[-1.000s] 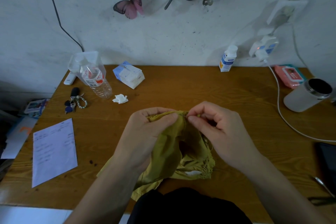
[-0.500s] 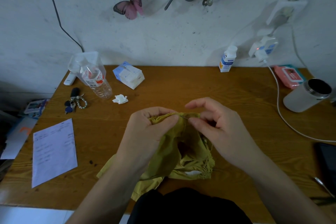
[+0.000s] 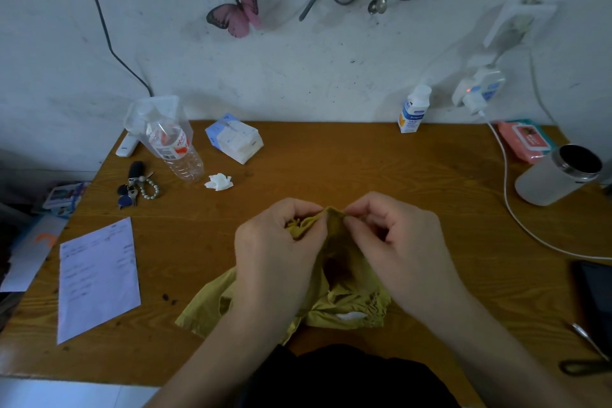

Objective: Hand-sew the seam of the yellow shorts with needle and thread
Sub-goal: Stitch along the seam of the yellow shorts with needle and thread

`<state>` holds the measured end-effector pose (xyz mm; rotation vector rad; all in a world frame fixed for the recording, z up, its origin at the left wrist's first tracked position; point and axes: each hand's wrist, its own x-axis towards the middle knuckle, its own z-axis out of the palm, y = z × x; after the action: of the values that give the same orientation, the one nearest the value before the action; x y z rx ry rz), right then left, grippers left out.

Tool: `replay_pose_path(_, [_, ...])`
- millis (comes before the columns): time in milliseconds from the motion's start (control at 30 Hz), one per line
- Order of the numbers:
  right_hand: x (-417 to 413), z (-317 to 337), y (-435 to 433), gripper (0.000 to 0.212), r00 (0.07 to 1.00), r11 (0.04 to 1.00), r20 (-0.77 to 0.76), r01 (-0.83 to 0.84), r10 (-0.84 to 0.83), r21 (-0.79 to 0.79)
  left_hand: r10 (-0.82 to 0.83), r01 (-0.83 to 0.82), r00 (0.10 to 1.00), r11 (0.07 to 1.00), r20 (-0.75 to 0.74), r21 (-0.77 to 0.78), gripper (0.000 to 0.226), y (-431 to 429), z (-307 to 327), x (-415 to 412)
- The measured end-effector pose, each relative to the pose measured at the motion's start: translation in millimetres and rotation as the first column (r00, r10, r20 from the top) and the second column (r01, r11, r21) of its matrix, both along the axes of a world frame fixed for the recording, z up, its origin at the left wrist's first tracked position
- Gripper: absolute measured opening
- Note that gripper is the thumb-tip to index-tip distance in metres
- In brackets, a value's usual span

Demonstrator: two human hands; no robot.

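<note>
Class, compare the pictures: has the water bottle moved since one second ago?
No. The water bottle keeps its spot just right of the keys, neither nearer nor farther.

I see yellow shorts (image 3: 341, 291) and a brown bench (image 3: 347, 162) with wavy wood lines. The butterfly (image 3: 236, 15) is pink with dark edges. The wall (image 3: 331, 76) is white with dark specks. The paper (image 3: 97, 278) looks pale purple, the pack (image 3: 525, 141) pink, the cup (image 3: 549, 180) white.
</note>
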<state>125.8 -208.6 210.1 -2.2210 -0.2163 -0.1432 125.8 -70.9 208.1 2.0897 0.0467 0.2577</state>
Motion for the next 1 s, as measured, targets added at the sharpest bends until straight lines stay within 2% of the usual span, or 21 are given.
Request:
replay_pose_path(100, [-4,2,7,0.006,0.994,0.989,0.111,0.028,-0.012,-0.145,0.009,-0.026,0.993,0.988,0.114,0.152,0.007,-6,-3,-5])
replay_pose_path(200, [-6,2,13,0.007,0.99,0.972,0.135,0.059,-0.029,-0.228,-0.005,-0.025,0.989,0.978,0.146,0.207,0.009,-11,-6,-8])
replay_pose_path(267, [-6,1,13,0.006,0.99,0.968,0.139,0.059,-0.026,-0.242,-0.003,-0.025,0.989,0.981,0.146,0.191,0.009,-11,-6,-8])
replay_pose_path(300, [-5,0,12,0.005,0.99,0.971,0.141,0.052,-0.019,-0.233,0.003,-0.019,0.993,0.991,0.116,0.135,0.009,-10,-6,-7])
replay_pose_path(433, [0,-1,3,0.013,1.0,0.998,0.03,-0.004,0.006,-0.067,-0.04,0.033,0.998,0.993,-0.056,-0.113,0.015,-3,-1,0])
replay_pose_path(633, [3,3,-7,0.018,0.993,0.981,-0.078,-0.073,0.088,0.179,-0.084,0.043,0.981,0.974,-0.175,-0.224,0.01,1,1,4])
replay_pose_path(767, [5,3,-12,0.018,0.978,0.955,-0.153,-0.093,0.14,0.281,-0.096,0.01,0.96,0.951,-0.264,-0.31,0.007,0,2,4])
replay_pose_path(1000, [12,0,-26,0.019,0.904,0.878,-0.327,-0.097,0.274,0.468,-0.271,0.072,0.891,0.877,-0.364,-0.476,0.012,6,8,9])
